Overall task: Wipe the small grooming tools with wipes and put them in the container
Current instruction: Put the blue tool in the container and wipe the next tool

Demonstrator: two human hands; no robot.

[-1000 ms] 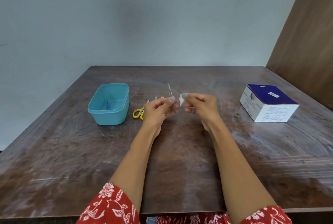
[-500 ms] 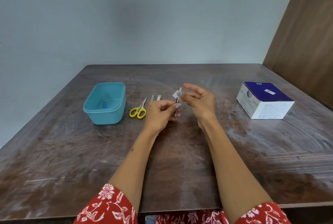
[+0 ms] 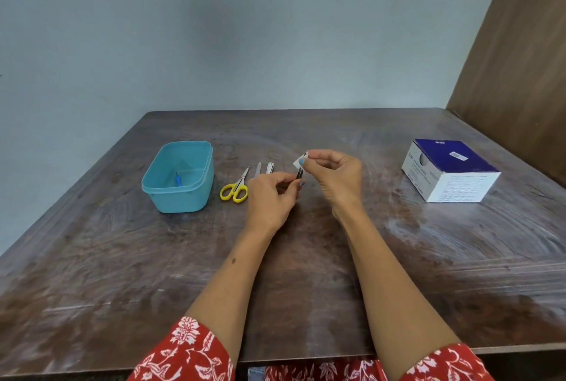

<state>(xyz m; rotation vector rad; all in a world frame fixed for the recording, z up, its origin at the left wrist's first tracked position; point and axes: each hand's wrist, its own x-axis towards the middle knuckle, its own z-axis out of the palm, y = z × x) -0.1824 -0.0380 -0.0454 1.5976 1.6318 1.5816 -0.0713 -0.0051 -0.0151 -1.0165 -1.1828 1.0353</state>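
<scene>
Head view, writing: the white cardboard box with a dark blue top [image 3: 450,171] carries "BD" on its left side and on its lid; the smaller print and the white sticker on the lid are too small to read.
Head view, tool in hand: a thin dark metal tool [image 3: 300,173], probably tweezers, is held above the counter, right of the turquoise plastic container [image 3: 179,194]. Its long axis runs near upright, leaning slightly right at the top end.
Left hand grip: the left hand [image 3: 271,197] pinches the lower end of the tool between thumb and curled fingers.
Right hand grip: the right hand [image 3: 333,177] pinches a small white wipe [image 3: 299,160] folded round the tool's upper end.
Container: open-topped, standing on the dark brown wooden counter [image 3: 306,273]; a small blue-handled tool [image 3: 177,180] lies inside.
Right of the container: yellow-handled scissors [image 3: 235,187], blades pointing away from the person; then a slim metal file [image 3: 258,168] and silver nail clippers [image 3: 270,167], both lying lengthwise away from the person.
Box: far right of the container, well apart from the hands.
Sleeves: red floral fabric [image 3: 186,353] at the near counter edge.
</scene>
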